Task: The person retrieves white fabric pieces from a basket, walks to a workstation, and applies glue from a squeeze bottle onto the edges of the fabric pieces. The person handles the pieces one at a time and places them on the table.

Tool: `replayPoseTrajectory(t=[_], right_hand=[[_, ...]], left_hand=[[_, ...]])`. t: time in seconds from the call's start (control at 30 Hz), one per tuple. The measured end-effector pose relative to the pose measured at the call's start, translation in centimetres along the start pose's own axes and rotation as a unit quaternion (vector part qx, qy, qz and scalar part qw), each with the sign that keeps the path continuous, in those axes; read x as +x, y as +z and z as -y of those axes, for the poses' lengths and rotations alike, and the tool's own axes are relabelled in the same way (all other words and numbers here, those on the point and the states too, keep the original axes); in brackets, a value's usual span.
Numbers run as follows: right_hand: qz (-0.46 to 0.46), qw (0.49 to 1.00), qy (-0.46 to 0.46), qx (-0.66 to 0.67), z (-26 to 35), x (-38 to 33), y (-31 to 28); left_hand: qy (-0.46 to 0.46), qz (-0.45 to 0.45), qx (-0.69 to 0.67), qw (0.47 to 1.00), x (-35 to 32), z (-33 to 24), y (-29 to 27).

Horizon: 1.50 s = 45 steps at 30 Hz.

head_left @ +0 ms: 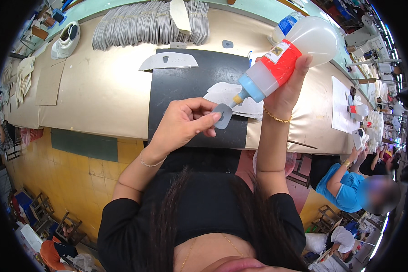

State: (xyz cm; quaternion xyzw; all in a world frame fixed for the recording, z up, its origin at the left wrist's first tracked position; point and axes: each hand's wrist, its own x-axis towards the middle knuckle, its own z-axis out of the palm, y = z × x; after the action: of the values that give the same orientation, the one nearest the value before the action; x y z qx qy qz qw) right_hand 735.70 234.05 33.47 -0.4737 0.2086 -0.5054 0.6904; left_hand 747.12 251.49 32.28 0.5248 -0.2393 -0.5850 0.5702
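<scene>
At the frame's centre, our left hand (181,121) pinches a grey patch (223,121); our right hand (289,89) grips a squeeze bottle (281,63) tipped toward it. Coating seems underway; 1 similar patch (227,44) lies upper centre, untouched.

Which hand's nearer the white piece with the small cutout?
Left: the left hand is below the white piece in view; the right hand, around the bottle, is farther off, rightward.
</scene>
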Motion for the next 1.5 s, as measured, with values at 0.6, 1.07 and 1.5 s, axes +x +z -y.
replayPoseTrajectory(t=[0.6, 1.07, 1.5], right_hand=[[-0.019, 0.991, -0.102, -0.084, 0.9, -0.1, -0.6], [0.094, 0.923, -0.288, -0.238, 1.6, -2.5, -0.4], [0.142, 0.957, -0.161, 0.195, 3.0, -1.9, -1.7]], left_hand=[[0.015, 0.011, 0.005, 1.000, 0.1, -0.3, 0.3], [0.008, 0.027, -0.026, 0.999, 0.3, -0.3, 0.2], [0.030, -0.017, -0.090, 0.995, 2.2, 1.1, -1.1]])
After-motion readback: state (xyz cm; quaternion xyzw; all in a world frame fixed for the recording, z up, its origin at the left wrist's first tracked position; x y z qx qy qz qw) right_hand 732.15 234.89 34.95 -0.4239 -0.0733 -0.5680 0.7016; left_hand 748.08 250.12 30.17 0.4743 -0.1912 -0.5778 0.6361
